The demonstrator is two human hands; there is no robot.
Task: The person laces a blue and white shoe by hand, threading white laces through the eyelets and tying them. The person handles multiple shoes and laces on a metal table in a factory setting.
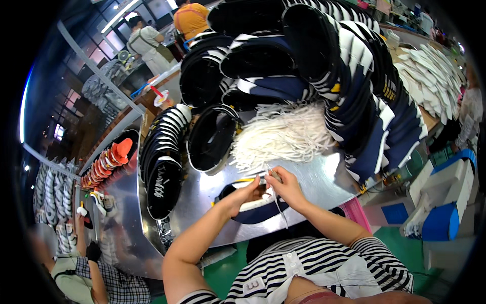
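Note:
Near the front edge of the metal table lies a navy and white shoe upper (259,215), on its side. My left hand (241,198) grips its upper edge, thumb and fingers pinched together. Just beside it, my right hand (288,189) is closed on a white shoelace (279,209), whose loose end dangles over the upper toward the table edge. The fingertips of both hands almost meet, and the exact spot where the lace touches the upper is hidden by them. Right behind my hands spreads a loose heap of white shoelaces (283,133).
Tall nested stacks of navy, white and black shoe uppers (362,86) rise behind and to the right. A shorter row (164,147) stands left, by orange pieces (114,159). White cut pieces (430,78) pile up far right. A co-worker (91,273) is at lower left.

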